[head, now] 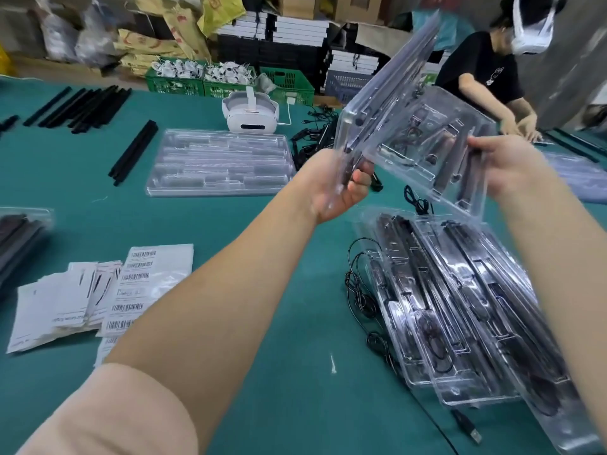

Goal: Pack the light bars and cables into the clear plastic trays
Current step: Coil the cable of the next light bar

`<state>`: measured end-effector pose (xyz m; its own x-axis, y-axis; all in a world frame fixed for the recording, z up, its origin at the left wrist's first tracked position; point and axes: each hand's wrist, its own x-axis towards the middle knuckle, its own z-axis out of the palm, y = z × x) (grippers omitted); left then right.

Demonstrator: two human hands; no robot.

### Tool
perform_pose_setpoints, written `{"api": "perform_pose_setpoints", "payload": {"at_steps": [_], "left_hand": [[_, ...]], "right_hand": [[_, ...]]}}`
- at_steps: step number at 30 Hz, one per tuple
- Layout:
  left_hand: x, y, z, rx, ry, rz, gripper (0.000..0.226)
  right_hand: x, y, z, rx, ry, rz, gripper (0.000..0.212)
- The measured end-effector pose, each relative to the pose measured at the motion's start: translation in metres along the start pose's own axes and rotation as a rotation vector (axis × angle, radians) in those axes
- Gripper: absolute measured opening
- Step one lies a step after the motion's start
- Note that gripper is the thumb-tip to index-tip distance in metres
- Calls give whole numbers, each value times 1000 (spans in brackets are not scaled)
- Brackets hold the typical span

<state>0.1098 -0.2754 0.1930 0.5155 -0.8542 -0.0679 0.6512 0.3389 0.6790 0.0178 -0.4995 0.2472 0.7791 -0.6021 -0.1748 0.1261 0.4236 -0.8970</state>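
Above green table [279, 323], both hands grip 1 clear, hinged tray [423, 142], tilted.

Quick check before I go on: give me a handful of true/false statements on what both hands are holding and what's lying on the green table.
1. Both hands hold the open clear clamshell tray in the air. True: the left hand grips its hinge side, the right hand its far edge.
2. The stack of packed trays lies left of the arms. False: it lies to the right.
3. An empty clear tray lies flat on the table. True.
4. The white headset sits inside a green crate. False: it sits on the table.
5. Barcode label sheets lie on the left. True.
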Motion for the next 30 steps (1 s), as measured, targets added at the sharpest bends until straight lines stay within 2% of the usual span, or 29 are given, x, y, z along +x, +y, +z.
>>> {"api": "perform_pose_setpoints", "payload": {"at_steps": [4, 8, 9, 11, 12, 13, 15, 18, 21, 22, 23, 24, 26, 27, 30], "left_hand": [[-2, 3, -2, 39, 67, -25, 34], [-10, -8, -17, 181, 135, -81, 24], [-13, -14, -23, 176, 149, -99, 21], [-19, -29, -37, 176, 201, -111, 21], [-22, -37, -46, 264, 231, -98, 21], [-25, -46, -54, 397, 262, -83, 23], [-34, -63, -66, 591, 282, -102, 30], [-41, -81, -77, 652, 313, -158, 48], [-42, -84, -85, 546, 328, -138, 32], [-41, -83, -88, 451, 340, -145, 28], [-42, -82, -90, 368, 357, -148, 29], [-41, -81, -94, 314, 364, -149, 30], [-39, -80, -96, 271, 376, -156, 29], [-40, -80, -95, 260, 374, -163, 30], [-41, -79, -93, 223, 341, -166, 35]], "right_hand": [[4, -7, -3, -164, 3, 13, 12], [1, 9, -11, -444, -55, 46, 39], [0, 18, -15, -453, -58, 46, 42], [-5, 41, -19, -419, -67, 81, 26], [-8, 53, -21, -404, -60, 106, 14], [-10, 64, -22, -395, -54, 132, 11], [-9, 86, -27, -403, -37, 147, 19], [-13, 112, -28, -329, -63, 167, 29], [-12, 124, -32, -227, -90, 190, 49], [-7, 126, -35, -303, -60, 141, 49], [-2, 126, -38, -535, 14, 42, 42], [7, 125, -44, -905, 105, -94, 37], [26, 123, -54, -1610, 185, -265, 51], [33, 123, -54, -1786, 184, -236, 58], [52, 123, -46, -2024, 213, -160, 65]]}}
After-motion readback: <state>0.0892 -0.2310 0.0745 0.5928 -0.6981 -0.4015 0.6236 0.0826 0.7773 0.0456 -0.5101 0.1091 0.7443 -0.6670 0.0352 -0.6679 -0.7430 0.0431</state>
